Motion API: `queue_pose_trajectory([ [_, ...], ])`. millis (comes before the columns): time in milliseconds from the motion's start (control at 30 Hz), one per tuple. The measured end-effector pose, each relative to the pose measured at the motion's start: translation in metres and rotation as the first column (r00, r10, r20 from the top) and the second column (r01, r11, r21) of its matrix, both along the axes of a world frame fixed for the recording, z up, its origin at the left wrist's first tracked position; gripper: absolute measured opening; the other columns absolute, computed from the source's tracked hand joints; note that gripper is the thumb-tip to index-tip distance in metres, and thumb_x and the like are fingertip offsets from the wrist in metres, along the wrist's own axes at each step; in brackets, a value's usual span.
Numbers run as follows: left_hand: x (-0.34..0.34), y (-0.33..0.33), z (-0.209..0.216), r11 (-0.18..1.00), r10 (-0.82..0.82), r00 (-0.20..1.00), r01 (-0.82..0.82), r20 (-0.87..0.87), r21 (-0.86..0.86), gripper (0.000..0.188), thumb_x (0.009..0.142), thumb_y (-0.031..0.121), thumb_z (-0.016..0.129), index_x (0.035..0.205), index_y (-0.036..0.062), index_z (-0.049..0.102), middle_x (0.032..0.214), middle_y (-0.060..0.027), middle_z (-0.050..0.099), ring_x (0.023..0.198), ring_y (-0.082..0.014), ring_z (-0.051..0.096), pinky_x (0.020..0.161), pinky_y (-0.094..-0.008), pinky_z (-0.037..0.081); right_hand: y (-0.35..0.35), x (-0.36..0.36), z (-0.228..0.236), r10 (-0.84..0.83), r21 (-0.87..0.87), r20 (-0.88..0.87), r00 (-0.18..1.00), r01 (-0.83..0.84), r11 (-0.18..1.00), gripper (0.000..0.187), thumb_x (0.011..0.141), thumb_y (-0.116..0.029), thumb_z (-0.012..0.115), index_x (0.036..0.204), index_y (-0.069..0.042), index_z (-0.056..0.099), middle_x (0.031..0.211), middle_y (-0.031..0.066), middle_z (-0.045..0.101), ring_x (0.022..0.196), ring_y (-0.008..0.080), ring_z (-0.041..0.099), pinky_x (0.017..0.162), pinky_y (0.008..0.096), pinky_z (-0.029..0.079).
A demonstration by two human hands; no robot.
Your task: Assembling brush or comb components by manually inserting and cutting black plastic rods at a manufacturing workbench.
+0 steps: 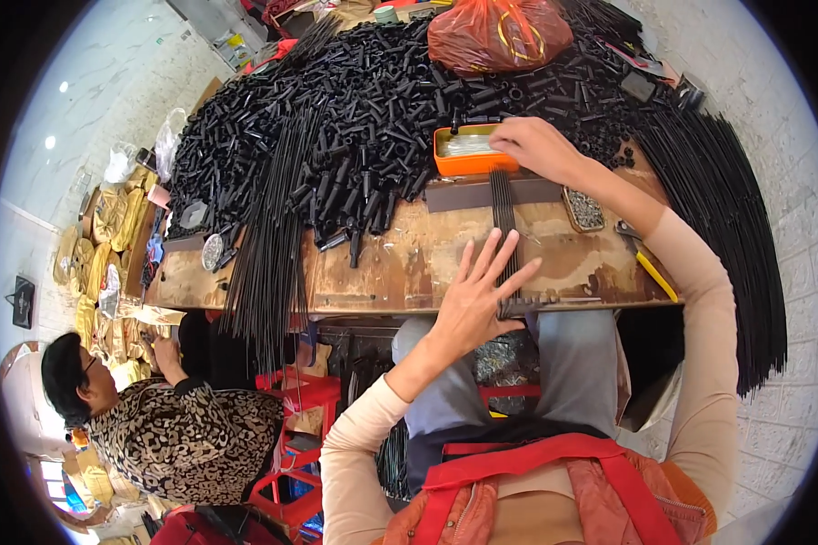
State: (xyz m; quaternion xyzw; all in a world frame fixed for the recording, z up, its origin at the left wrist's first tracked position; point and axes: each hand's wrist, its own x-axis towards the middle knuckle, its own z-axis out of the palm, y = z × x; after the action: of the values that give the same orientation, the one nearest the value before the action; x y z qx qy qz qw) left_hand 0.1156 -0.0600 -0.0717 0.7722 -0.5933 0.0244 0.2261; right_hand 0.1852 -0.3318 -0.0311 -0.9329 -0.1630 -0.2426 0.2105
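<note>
My left hand [473, 304] lies with its fingers spread over a narrow row of thin black rods [503, 204] near the table's front edge. The row runs away from me across a low dark bar [454, 196]. At its far end stands an orange box [463, 167] holding thin whitish strips [469, 143]. My right hand [538, 148] reaches over the box's right side, fingers bent together at the strips. Whatever lies between those fingertips is too small to make out.
A large heap of black tubular parts [364, 109] covers the table's back. Long black rods lie at left [277, 209] and right [718, 200]. A small tray of metal bits [585, 211] and yellow-handled pliers [654, 272] sit at right. Another person [191, 436] sits at left.
</note>
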Motion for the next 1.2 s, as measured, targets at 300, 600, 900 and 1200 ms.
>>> queue_pose_trajectory([
  [300, 0.011, -0.005, 0.001, 0.994, -0.077, 0.997, 0.075, 0.015, 0.075, 0.078, 0.076, 0.040, 0.071, 0.145, 0.0215, 0.040, 0.156, -0.0172, 0.022, 0.145, -0.0352, 0.021, 0.117, -0.0534, 0.018, 0.009, 0.066, -0.012, -0.229, -0.318, -0.195, 0.954, 0.159, 0.935, 0.010, 0.074, -0.008, 0.064, 0.080, -0.001, 0.068, 0.082, 0.0176, 0.067, 0.081, 0.0357, 0.065, 0.071, 0.0447, 0.052],
  [600, 0.009, -0.002, 0.007, 0.993, -0.050, 0.999, 0.047, 0.021, 0.111, 0.101, 0.060, 0.033, 0.085, 0.148, 0.0262, 0.035, 0.157, -0.0155, 0.020, 0.145, -0.0342, 0.022, 0.115, -0.0525, 0.023, 0.023, -0.002, 0.013, -0.070, -0.296, 0.053, 0.996, 0.083, 0.952, 0.016, 0.078, -0.004, 0.060, 0.092, -0.002, 0.067, 0.080, 0.0147, 0.059, 0.076, 0.0352, 0.062, 0.064, 0.0429, 0.050],
  [900, 0.008, -0.006, 0.005, 0.995, -0.042, 0.999, 0.043, -0.015, 0.089, 0.091, 0.064, 0.036, 0.082, 0.144, 0.0261, 0.041, 0.157, -0.0158, 0.022, 0.146, -0.0330, 0.020, 0.117, -0.0507, 0.020, -0.011, -0.066, -0.023, -0.155, -0.247, -0.052, 0.987, 0.137, 0.959, 0.031, 0.078, 0.001, 0.057, 0.106, -0.005, 0.067, 0.078, 0.0144, 0.057, 0.072, 0.0337, 0.062, 0.063, 0.0436, 0.051],
  [1200, 0.006, -0.007, 0.010, 0.990, -0.046, 0.999, 0.046, -0.003, 0.132, 0.097, 0.060, 0.031, 0.086, 0.144, 0.0256, 0.040, 0.157, -0.0154, 0.021, 0.145, -0.0334, 0.020, 0.117, -0.0510, 0.021, -0.012, -0.064, -0.024, -0.129, -0.255, -0.036, 0.991, 0.116, 0.960, 0.036, 0.077, 0.001, 0.057, 0.110, -0.006, 0.067, 0.079, 0.0134, 0.057, 0.073, 0.0322, 0.062, 0.064, 0.0427, 0.051],
])
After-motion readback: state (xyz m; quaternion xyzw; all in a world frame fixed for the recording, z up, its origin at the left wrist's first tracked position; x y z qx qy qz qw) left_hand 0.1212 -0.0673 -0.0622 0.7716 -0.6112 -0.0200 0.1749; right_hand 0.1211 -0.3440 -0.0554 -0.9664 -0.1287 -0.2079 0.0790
